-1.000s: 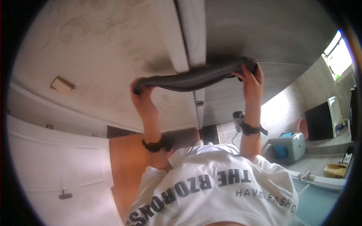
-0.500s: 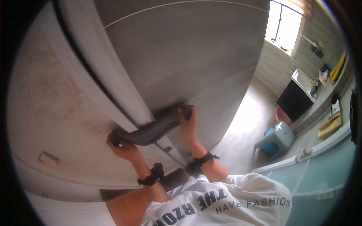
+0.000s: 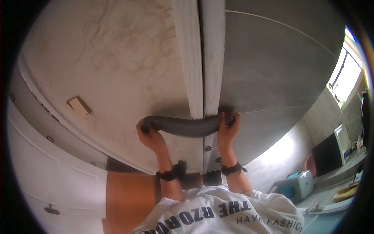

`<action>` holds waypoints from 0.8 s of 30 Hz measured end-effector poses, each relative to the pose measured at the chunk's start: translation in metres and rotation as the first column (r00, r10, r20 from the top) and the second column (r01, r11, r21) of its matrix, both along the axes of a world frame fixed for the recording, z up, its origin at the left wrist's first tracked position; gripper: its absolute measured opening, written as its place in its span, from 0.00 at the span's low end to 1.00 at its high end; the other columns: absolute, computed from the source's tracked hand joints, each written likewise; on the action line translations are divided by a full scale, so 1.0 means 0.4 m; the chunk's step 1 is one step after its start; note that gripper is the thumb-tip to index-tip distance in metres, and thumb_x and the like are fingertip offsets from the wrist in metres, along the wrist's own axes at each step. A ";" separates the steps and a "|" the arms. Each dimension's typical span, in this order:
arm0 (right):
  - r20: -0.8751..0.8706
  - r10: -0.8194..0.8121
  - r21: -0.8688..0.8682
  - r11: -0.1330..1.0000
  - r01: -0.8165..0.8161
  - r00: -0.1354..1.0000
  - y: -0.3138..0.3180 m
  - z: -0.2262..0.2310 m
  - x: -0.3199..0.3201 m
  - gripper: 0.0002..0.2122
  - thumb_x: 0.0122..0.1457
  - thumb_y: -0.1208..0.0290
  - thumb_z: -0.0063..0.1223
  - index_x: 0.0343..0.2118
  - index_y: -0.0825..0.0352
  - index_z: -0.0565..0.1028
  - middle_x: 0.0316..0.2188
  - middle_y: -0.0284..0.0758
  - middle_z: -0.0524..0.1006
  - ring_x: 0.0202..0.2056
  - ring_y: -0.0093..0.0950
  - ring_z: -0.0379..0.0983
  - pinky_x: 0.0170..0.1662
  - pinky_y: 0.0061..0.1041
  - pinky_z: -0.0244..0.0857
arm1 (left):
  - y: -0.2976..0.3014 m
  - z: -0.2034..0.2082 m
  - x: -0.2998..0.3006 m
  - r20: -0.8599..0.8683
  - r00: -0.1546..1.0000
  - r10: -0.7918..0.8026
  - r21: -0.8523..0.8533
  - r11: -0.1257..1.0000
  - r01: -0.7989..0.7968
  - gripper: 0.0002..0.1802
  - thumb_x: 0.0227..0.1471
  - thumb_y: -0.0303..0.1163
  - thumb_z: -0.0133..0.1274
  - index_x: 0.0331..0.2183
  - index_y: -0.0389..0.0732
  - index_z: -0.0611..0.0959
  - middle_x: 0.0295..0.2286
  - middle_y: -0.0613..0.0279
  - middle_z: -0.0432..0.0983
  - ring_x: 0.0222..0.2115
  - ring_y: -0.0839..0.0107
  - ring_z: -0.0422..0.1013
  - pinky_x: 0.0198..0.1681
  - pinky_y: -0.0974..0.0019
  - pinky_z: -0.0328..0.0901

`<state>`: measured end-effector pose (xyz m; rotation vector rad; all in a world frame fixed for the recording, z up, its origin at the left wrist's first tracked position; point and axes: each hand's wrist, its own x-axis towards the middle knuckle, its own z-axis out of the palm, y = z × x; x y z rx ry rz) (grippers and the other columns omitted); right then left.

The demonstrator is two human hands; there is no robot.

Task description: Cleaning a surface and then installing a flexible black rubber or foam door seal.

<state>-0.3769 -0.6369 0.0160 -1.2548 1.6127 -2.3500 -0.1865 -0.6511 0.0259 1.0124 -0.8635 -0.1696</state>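
A long, dark grey, soft-looking piece, perhaps cloth, spans the space between my two hands and sags a little in the middle. Its exact kind does not show. My left hand grips one end, with the fingers curled round it. At the other end, my right hand pinches the piece with its thumb on the near side. Both hands are raised in front of a pale door frame, at about the same height. Dark straps circle both wrists.
A pale patterned surface fills the left, with a small rectangular plate on it. Grey tiled wall rises on the right. Beyond it are a bright window, a light blue-grey stool and a pink basin. A white door stands lower left.
My view has turned to the left, so the door frame now stands near upright in the middle. The dark piece has gone from slanted to nearly level, still held at both ends.
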 end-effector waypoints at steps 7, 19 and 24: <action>0.042 0.082 0.038 0.996 -0.084 0.996 0.013 -0.013 -0.048 0.08 0.51 0.73 0.52 0.30 0.71 0.66 0.23 0.31 0.66 0.25 0.20 0.57 0.30 0.17 0.55 | -0.035 0.001 -0.042 -0.080 0.994 -0.080 -0.068 0.995 0.075 0.11 0.44 0.16 0.42 0.34 0.35 0.73 0.27 0.61 0.71 0.26 0.74 0.67 0.30 0.74 0.64; 0.126 0.010 0.018 1.000 -0.013 0.992 -0.006 -0.024 -0.098 0.09 0.54 0.69 0.50 0.29 0.71 0.67 0.22 0.29 0.66 0.26 0.18 0.58 0.30 0.15 0.54 | -0.032 -0.023 -0.085 0.124 0.985 -0.117 -0.027 0.992 0.122 0.10 0.47 0.16 0.41 0.35 0.34 0.72 0.28 0.61 0.71 0.27 0.75 0.67 0.29 0.75 0.64; 0.226 0.091 -0.034 0.996 -0.085 0.970 -0.003 0.013 -0.038 0.09 0.53 0.71 0.51 0.30 0.71 0.66 0.23 0.30 0.66 0.26 0.19 0.58 0.31 0.16 0.55 | -0.020 -0.023 -0.024 0.154 0.988 -0.015 -0.014 1.000 0.018 0.10 0.47 0.16 0.41 0.35 0.34 0.73 0.28 0.60 0.71 0.25 0.76 0.67 0.27 0.75 0.64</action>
